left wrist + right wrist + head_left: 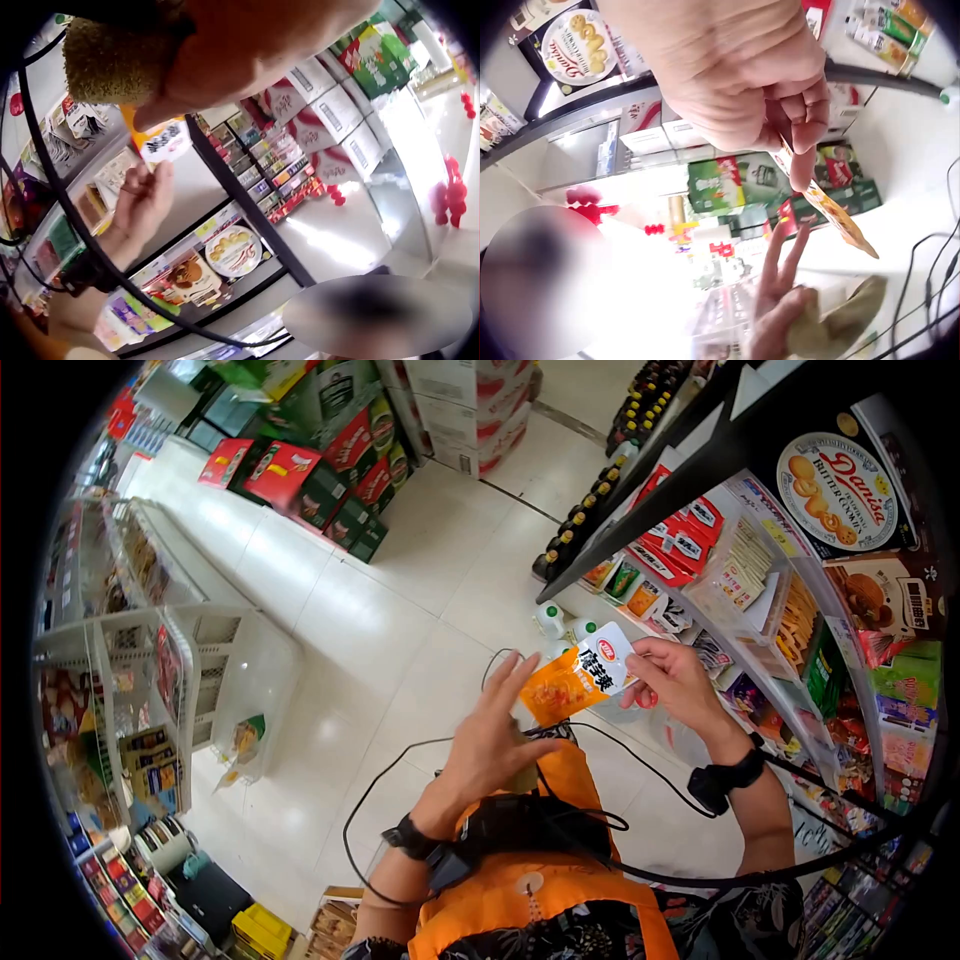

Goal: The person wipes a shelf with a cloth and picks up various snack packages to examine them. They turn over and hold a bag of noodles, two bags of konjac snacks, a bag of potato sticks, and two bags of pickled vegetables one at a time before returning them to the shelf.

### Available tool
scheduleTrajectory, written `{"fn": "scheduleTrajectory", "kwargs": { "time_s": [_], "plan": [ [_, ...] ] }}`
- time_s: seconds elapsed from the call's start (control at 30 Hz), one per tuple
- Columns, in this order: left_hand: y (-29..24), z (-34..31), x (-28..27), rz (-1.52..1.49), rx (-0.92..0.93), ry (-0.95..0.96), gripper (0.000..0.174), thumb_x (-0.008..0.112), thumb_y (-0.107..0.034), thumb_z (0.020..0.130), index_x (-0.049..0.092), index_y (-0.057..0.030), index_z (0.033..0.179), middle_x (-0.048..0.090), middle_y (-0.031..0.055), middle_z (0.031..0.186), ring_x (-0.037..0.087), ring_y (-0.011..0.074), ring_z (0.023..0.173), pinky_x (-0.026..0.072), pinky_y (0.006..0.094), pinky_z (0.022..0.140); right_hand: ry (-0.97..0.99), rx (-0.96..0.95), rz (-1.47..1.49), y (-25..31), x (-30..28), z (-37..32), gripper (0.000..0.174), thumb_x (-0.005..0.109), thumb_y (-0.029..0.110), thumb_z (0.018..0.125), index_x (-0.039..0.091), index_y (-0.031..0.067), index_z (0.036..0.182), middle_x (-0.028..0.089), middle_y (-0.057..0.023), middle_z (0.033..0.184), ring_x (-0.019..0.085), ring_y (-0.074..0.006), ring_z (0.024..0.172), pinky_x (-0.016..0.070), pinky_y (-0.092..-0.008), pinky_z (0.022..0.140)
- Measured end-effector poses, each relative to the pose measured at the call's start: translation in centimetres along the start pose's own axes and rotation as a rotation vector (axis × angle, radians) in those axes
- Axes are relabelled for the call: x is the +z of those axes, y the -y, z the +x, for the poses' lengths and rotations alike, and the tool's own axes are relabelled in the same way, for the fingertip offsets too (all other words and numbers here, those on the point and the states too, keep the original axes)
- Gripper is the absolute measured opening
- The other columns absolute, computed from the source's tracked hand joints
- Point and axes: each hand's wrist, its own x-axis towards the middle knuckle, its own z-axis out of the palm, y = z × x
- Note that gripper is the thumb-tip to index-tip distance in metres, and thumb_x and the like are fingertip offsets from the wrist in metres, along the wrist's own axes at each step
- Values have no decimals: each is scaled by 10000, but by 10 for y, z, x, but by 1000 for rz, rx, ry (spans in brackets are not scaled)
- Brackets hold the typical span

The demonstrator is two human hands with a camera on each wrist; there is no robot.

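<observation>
In the head view my right hand (675, 680) pinches the white top corner of a snack packet (570, 675), orange with black lettering, between thumb and fingers. The packet is edge-on in the right wrist view, slanting down from the fingertips. Just left of it is my left hand (485, 735), two fingers stretched toward the packet's edge. A tan, rough-textured piece (112, 60) sits against the left palm beside the thumb, mostly covered by the hand; its kind does not show. In the right wrist view this piece (836, 322) looks folded and thin.
Shelves of packaged snacks (770, 600) rise close on the right, with a butter cookie tin (840, 490). Dark bottles (575, 525) line the floor beyond. Red and green boxes (310, 490) stand ahead; white bins (215, 660) are on the left. Black cables (350, 830) loop around the arms.
</observation>
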Motion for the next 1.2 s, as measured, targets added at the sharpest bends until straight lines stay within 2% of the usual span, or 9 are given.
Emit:
{"fn": "scheduleTrajectory", "kwargs": {
  "time_s": [0.17,0.2,0.3,0.47,0.53,0.73,0.87,0.97,1.2],
  "plan": [
    [-17,-15,-5,11,-57,82,854,726,-134,744,237,-118,1443,364,180,1410,536,395,1103,479,423,911,107,21,153,53,25,-24,202,536,175,941,578,-10,1011,658,-80,879,663,-140,648,442,-204,525],
    [-15,-18,-5,-11,-15,46,737,644,-118,801,262,-107,1432,409,196,1362,549,390,1077,480,396,889,146,-3,160,57,29,-26,251,529,205,953,570,-13,1070,659,-84,932,668,-140,700,459,-210,557],
    [1,-23,-6,-148,111,53,646,548,-115,842,271,-89,1425,473,178,1311,578,329,1032,479,346,854,125,-161,189,73,52,-30,310,516,240,964,551,-12,1142,651,-83,983,668,-139,795,469,-205,607],
    [-12,-29,-38,-975,-57,397,592,474,-132,842,322,-36,1405,562,119,1246,540,133,872,452,241,740,-63,-457,-16,77,66,-15,353,597,188,920,517,45,1233,609,-34,1092,507,-38,720,430,-173,649],
    [-22,-35,-50,-1161,-97,466,575,474,-147,826,377,0,1373,592,134,1211,496,69,759,418,198,654,52,-366,39,85,73,-15,349,599,175,918,517,41,1230,613,-25,1064,509,-34,731,422,-167,644],
    [-16,-38,-52,-1306,-72,547,500,511,-197,855,459,19,1303,633,135,1090,504,75,684,414,190,616,94,-293,-71,93,90,-15,194,626,155,899,618,11,1030,611,25,780,495,-16,623,387,-153,550],
    [11,-35,-44,-1207,-163,413,351,582,-180,883,576,-12,1191,572,-23,832,496,49,710,426,192,633,-24,-348,-98,101,89,-16,137,611,120,902,628,3,972,596,31,724,504,-13,601,367,-152,517],
    [2,-38,-42,-1160,-63,285,310,552,-169,917,591,-8,1179,586,-36,798,476,38,619,412,197,571,-26,-379,-64,106,87,-18,125,609,112,903,630,6,966,596,30,721,508,-14,600,368,-151,512],
    [-2,-38,-45,-988,26,248,310,504,-151,955,582,-28,1229,597,-66,889,449,-4,679,402,162,623,-60,-412,-108,109,82,-15,140,618,126,900,634,12,981,602,33,727,511,-7,608,385,-147,525]
  ]
}}
